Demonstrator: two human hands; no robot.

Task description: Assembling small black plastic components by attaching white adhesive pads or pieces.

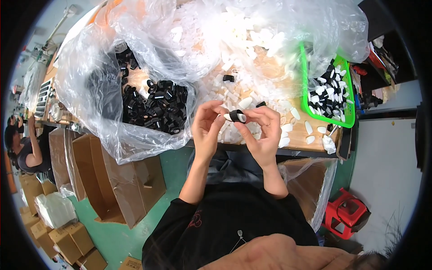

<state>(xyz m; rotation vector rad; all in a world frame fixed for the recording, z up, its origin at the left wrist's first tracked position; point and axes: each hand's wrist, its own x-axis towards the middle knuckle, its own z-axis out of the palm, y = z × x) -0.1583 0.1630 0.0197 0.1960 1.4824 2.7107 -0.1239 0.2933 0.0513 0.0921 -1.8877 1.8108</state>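
Both my hands meet over the near edge of the workbench, closed on one small part: a white rounded plastic piece with a black sleeve around it (236, 116). My left hand (209, 128) pinches its white left tip. At the other end, my right hand (263, 132) grips it between thumb and fingers. Just beyond lie a loose white oval piece (245, 102) and a single black sleeve (228, 78). Many white pieces and small translucent strips are spread under and around my hands. A clear plastic bag (155, 150) on the left holds a heap of black sleeves (157, 105).
A green basket (330, 120) at the right holds black-and-white parts. Clear plastic sheeting (333, 22) covers the bench's far side. Below stand an open cardboard box (130, 189) and a red stool (346, 213). Another person (31, 150) sits at far left beside stacked cartons (72, 240).
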